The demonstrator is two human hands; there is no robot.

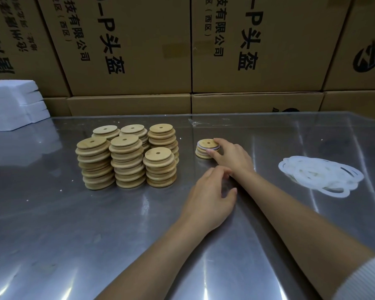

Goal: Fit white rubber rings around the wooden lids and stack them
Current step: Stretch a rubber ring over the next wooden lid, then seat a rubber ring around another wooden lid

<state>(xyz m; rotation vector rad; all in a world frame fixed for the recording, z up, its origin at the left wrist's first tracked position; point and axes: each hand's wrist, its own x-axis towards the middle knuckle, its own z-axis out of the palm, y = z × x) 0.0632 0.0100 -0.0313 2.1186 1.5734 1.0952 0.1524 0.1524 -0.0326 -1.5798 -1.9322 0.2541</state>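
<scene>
A: At a steel desk [95, 224] backed by cartons [128, 50], the right hand [232, 158] sets a ringed wooden lid [207, 144] on the short finished stack [205, 153].

B: How best to finish that placement?

A: Likely by squaring the lid over those beneath, keeping its white rubber ring seated, then letting go gently.

B: Where are the fingers?

A: The right fingers [217, 141] curl round the lid's near and right edge, pinching it. The left hand [210, 200] hovers nearer the camera, fingers loosely spread, holding nothing.

B: And the supplies?

A: Unringed lids [126, 156] stand in tall stacks well to the left; loose rings [318, 174] lie heaped to the right.
</scene>
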